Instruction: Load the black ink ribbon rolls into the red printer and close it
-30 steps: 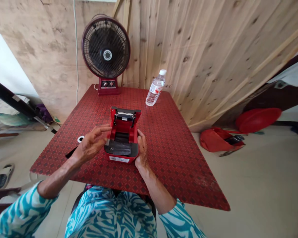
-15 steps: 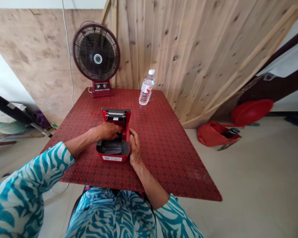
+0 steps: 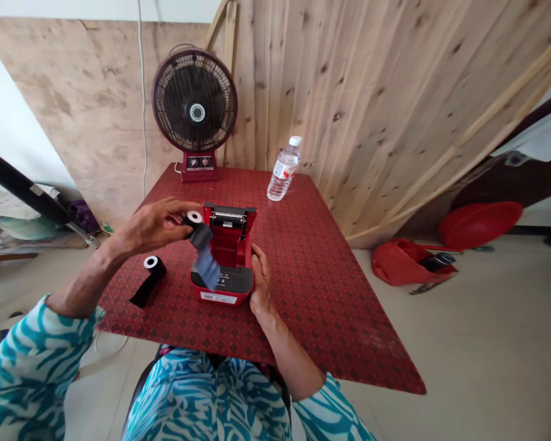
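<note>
a black roll with a white core was pinched by the fingers of the left hand above the open red receipt printer. the printer's side was held by the right hand, fingers pressed against it. a second roll lay on the surface just left of the printer.

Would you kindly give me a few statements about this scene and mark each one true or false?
1. The left hand holds a roll with a dark strip trailing from it. True.
2. The right hand grips the water bottle. False: it rests against the side of the red receipt printer.
3. The printer's cover is shut. False: it stands open.
4. A second roll lies on the table beside the printer. True.
5. The fan stands on the floor. False: it stands at the table's far edge.
</note>
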Available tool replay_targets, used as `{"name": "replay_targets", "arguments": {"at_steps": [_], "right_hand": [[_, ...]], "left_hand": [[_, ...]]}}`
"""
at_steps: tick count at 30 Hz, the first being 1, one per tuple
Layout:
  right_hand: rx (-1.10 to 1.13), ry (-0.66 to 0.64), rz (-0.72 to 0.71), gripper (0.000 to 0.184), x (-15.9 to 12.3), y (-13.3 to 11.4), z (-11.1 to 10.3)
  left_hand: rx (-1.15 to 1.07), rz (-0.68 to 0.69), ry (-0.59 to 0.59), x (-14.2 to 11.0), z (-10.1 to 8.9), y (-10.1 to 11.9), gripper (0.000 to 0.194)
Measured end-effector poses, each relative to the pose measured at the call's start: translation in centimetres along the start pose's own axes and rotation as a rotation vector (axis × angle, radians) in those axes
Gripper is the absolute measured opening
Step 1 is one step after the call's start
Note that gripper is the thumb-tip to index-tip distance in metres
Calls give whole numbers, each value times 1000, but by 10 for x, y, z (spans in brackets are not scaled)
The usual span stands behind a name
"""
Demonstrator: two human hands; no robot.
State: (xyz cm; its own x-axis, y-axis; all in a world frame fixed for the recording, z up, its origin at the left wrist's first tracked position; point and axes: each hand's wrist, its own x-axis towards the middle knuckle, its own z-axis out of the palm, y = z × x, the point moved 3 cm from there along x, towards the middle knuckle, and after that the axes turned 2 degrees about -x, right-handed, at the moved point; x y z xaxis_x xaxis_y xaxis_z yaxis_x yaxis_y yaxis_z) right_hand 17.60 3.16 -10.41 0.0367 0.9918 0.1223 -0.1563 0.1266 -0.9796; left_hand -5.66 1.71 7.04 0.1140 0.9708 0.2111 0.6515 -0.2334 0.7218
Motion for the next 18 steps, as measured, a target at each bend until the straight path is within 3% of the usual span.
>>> {"name": "replay_targets", "arguments": {"at_steps": [3, 8, 13, 18], "right_hand": [[6, -2, 6, 48, 0, 0, 0], [15, 12, 65, 47, -1, 1, 0], [12, 22, 76, 48, -1, 0, 1], [-15, 31, 67, 47, 0, 2, -1]], "left_hand": [[-58, -135, 56, 0, -13, -45, 36], [-23, -219, -5, 3, 7, -103, 22], [-95, -240, -8, 6, 20, -119, 23], [-270, -249, -8, -20, 4, -127, 47]]}}
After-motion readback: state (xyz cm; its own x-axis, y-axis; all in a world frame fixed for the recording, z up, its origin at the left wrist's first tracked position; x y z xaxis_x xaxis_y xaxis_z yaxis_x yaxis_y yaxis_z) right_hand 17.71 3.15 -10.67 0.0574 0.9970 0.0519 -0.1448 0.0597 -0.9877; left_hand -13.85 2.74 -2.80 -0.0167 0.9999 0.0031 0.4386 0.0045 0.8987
